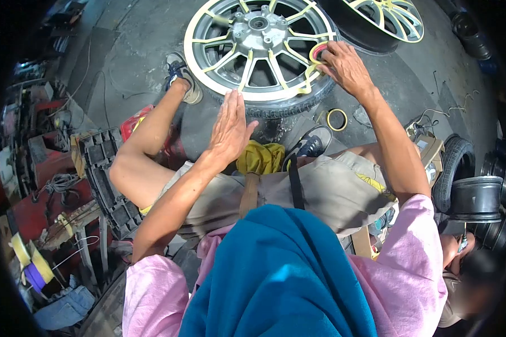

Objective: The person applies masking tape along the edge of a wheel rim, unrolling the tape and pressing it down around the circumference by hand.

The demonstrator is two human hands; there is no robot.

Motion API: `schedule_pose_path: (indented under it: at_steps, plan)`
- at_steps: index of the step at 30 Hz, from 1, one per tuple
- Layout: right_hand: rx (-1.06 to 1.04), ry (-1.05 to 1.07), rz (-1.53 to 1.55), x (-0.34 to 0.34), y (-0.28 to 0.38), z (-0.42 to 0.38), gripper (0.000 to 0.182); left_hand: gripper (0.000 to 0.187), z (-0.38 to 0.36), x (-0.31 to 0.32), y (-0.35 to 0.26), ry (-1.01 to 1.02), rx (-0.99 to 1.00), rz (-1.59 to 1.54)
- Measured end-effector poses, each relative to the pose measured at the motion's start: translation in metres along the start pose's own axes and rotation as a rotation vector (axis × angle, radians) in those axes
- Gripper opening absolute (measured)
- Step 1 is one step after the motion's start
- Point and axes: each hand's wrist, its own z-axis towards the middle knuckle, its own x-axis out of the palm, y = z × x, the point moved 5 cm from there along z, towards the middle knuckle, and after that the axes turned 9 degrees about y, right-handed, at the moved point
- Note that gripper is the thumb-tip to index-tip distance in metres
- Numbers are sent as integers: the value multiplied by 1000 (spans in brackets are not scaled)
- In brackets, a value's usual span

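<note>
In front of me a silver multi-spoke wheel (252, 38) lies flat on a black tire (281, 108), with pale yellow masking tape along its rim and spokes. My right hand (347, 68) grips a roll of masking tape (319, 52) at the wheel's right edge. A loose, twisted strip of tape (307, 83) hangs from the roll to the near right part of the rim. My left hand (229, 126) is stretched flat, fingers together and thumb apart, its fingertips right at the near rim. It holds nothing.
Another taped wheel (385, 17) lies at the upper right. A second tape roll (337, 119) rests on the floor near my shoe (316, 140). A yellow cloth (261, 157) is between my legs. Tires (457, 168) and a black rim (475, 197) stand right, beside another person (452, 286). Clutter fills the left.
</note>
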Motion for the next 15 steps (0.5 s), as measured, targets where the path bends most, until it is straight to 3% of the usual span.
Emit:
schedule_pose_path:
  at_steps: [5, 9, 15]
  plan:
    - [49, 75, -57, 8, -1, -2, 36, 79, -4, 0, 36, 64, -140, 57]
    - [50, 81, -77, 11, -1, -2, 39, 77, 4, -14, 70, 85, -117, 231]
    - [70, 85, -53, 4, 6, 3, 45, 80, 20, -15, 82, 180, -287, 153]
